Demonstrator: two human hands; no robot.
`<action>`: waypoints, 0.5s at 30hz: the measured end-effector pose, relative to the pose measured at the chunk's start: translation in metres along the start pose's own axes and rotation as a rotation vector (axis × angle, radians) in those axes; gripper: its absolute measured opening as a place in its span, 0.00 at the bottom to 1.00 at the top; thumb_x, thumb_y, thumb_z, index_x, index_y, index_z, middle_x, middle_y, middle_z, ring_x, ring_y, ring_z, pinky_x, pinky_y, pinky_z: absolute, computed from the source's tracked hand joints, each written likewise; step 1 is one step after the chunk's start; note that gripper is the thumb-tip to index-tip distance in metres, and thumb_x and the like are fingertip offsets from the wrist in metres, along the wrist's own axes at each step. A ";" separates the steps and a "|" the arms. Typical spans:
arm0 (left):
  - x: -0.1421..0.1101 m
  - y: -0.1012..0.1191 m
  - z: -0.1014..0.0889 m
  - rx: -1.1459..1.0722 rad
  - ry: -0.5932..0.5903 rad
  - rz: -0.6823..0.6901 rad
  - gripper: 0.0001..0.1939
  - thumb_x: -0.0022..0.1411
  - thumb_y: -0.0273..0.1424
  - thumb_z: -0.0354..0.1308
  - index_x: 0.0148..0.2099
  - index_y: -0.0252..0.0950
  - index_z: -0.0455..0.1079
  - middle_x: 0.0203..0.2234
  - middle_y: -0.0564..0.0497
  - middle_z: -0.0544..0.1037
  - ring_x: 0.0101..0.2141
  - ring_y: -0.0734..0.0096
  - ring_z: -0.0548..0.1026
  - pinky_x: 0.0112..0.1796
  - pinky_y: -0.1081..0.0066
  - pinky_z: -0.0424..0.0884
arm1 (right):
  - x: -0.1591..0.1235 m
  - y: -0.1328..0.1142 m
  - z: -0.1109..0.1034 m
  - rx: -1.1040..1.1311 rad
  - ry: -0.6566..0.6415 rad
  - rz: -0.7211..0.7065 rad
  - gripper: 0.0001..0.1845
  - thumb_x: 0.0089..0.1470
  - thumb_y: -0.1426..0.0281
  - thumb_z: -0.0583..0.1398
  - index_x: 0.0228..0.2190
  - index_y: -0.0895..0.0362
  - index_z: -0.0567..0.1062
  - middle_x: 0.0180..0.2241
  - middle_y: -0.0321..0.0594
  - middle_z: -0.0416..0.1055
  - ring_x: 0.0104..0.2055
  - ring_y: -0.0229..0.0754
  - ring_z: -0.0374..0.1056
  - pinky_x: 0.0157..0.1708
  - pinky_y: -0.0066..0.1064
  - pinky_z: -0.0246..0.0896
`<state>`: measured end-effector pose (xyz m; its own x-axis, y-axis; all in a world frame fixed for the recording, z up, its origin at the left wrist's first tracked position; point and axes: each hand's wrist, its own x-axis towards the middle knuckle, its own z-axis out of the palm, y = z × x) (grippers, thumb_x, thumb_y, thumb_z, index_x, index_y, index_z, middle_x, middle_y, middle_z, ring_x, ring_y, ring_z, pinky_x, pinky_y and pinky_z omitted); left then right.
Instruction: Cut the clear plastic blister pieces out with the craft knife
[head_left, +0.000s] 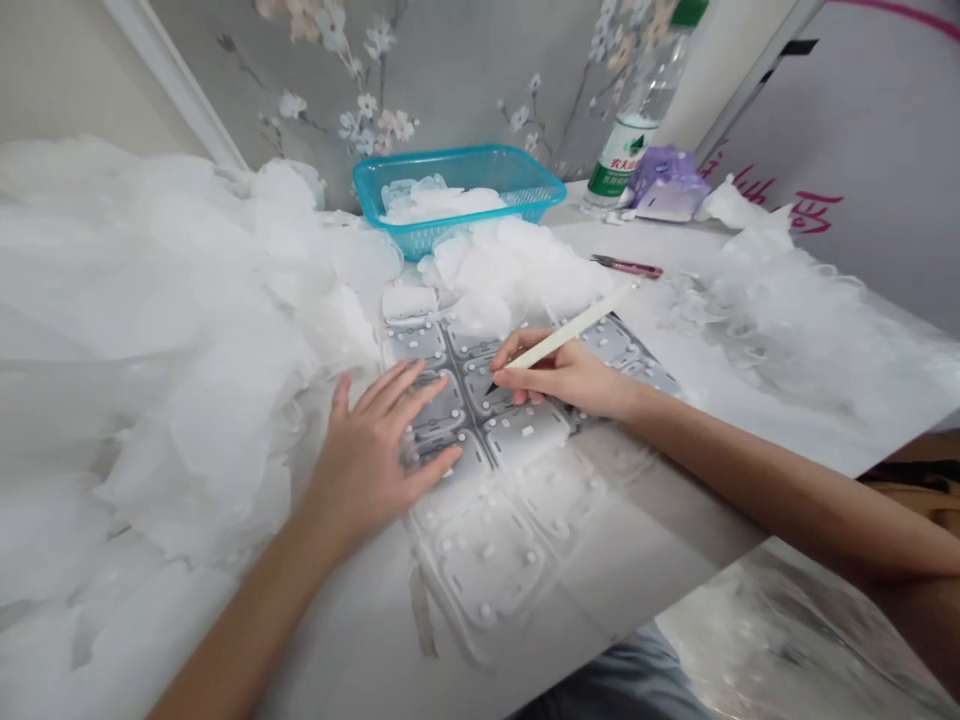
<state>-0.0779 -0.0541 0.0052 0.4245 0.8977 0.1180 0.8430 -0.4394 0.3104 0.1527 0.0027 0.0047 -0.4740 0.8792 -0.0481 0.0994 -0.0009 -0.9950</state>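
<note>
My right hand (551,375) grips a craft knife (574,328) with a slim white handle. Its dark pointed blade is tipped down onto a moulded translucent plastic sheet (525,425). Rounded square panels with small raised dots and slots make up this sheet, which lies flat on the table; part of it shows dark grey and the near part pale. On the sheet's left side rests my left hand (375,450), fingers spread and holding nothing. My hands cover parts of some panels.
A big heap of thin white translucent pieces (187,350) fills the left. Behind the sheet are more white pieces (517,265), a blue basket (547,190), and red-handled thread snips (630,267). A water bottle (622,150) stands by a purple packet (670,183). Scraps (780,290) lie right.
</note>
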 end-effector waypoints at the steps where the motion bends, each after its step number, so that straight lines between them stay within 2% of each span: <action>1: -0.002 0.005 -0.001 -0.004 0.036 0.017 0.24 0.63 0.44 0.51 0.59 0.45 0.62 0.61 0.50 0.64 0.61 0.58 0.60 0.62 0.45 0.38 | -0.001 0.001 -0.003 0.006 0.031 -0.014 0.13 0.47 0.66 0.66 0.31 0.60 0.70 0.18 0.31 0.68 0.20 0.31 0.63 0.17 0.21 0.55; 4: -0.007 0.022 0.003 -0.043 0.013 0.059 0.22 0.68 0.40 0.43 0.61 0.44 0.60 0.60 0.50 0.65 0.60 0.61 0.63 0.62 0.47 0.42 | -0.002 -0.001 -0.011 -0.002 0.083 -0.088 0.14 0.46 0.65 0.68 0.28 0.60 0.69 0.19 0.32 0.69 0.19 0.30 0.63 0.18 0.21 0.58; 8: -0.009 0.033 0.018 0.029 -0.086 0.122 0.24 0.68 0.43 0.42 0.63 0.44 0.59 0.62 0.48 0.63 0.62 0.54 0.58 0.58 0.43 0.51 | -0.003 -0.006 -0.018 -0.066 0.010 -0.090 0.15 0.43 0.65 0.69 0.25 0.61 0.70 0.18 0.33 0.69 0.19 0.30 0.62 0.17 0.22 0.58; 11: -0.007 0.033 0.024 0.092 -0.111 0.140 0.25 0.67 0.47 0.43 0.62 0.48 0.60 0.63 0.48 0.60 0.62 0.50 0.57 0.57 0.36 0.47 | -0.004 -0.006 -0.020 -0.068 -0.055 -0.038 0.16 0.43 0.64 0.69 0.25 0.60 0.70 0.18 0.32 0.69 0.19 0.31 0.64 0.17 0.22 0.58; 15: -0.003 0.030 0.020 0.130 -0.106 0.128 0.24 0.66 0.49 0.44 0.59 0.50 0.63 0.63 0.50 0.59 0.63 0.47 0.54 0.55 0.30 0.42 | -0.006 0.000 -0.017 -0.062 -0.107 0.007 0.16 0.43 0.63 0.69 0.26 0.60 0.69 0.18 0.31 0.68 0.21 0.31 0.64 0.18 0.21 0.58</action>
<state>-0.0475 -0.0707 -0.0053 0.5578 0.8287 0.0468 0.8123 -0.5566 0.1743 0.1701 0.0050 0.0064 -0.5631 0.8236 -0.0672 0.1557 0.0259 -0.9875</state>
